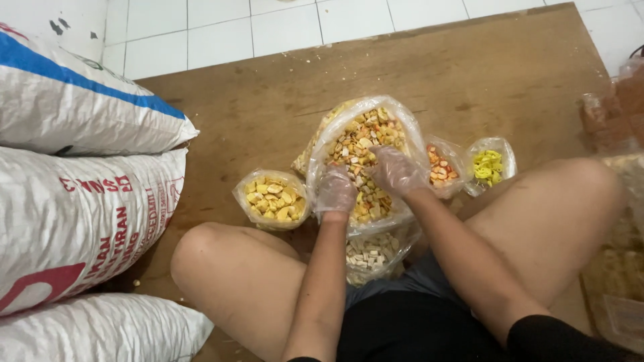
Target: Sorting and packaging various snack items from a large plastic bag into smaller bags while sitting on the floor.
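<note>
On the brown board, the big bag of mixed crackers (pixel 362 144) is sitting between the knees. Both gloved hands, left hand (pixel 335 190) and right hand (pixel 396 171), are digging inside, fingers curled. Crackers could be spilling if the floppy bag tips.

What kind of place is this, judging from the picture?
Probably a small home workshop for packing snacks: a person sits on a wooden board on tiled floor, beside stacked woven sacks, among open bags of mixed crackers.

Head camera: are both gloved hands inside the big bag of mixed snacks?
Yes, the left hand and right hand both reach into the big bag.
</note>
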